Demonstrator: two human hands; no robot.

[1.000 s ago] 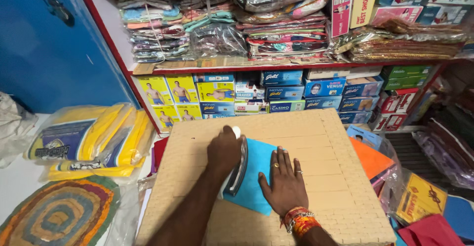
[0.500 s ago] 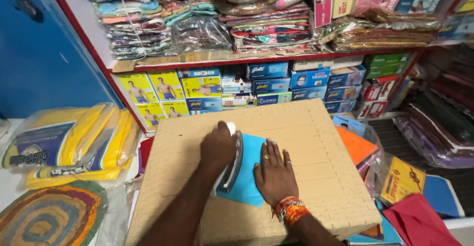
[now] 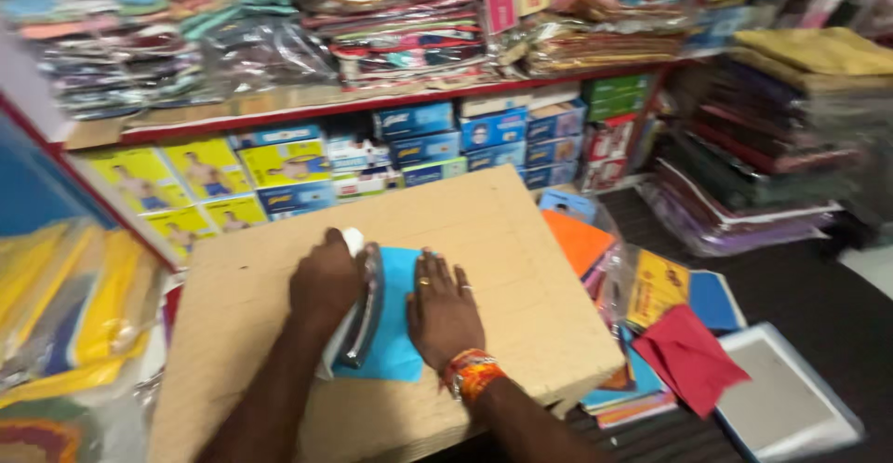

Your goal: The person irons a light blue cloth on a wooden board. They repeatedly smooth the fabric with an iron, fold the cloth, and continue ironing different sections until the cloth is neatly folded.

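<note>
Unmoved since before, left hand (image 3: 326,282) grips iron (image 3: 361,310) on blue cloth (image 3: 395,324).

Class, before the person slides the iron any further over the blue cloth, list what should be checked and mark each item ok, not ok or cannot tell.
1. Left hand grips the iron: ok.
2. Right hand lies flat on the blue cloth, pinning it: ok.
3. Right hand's fingers clear of the iron: ok, a narrow gap shows.
4. Cloth lies wholly on the board: ok.
5. Iron hot: cannot tell.
6. Cloth free of creases: cannot tell, picture blurred.
</note>
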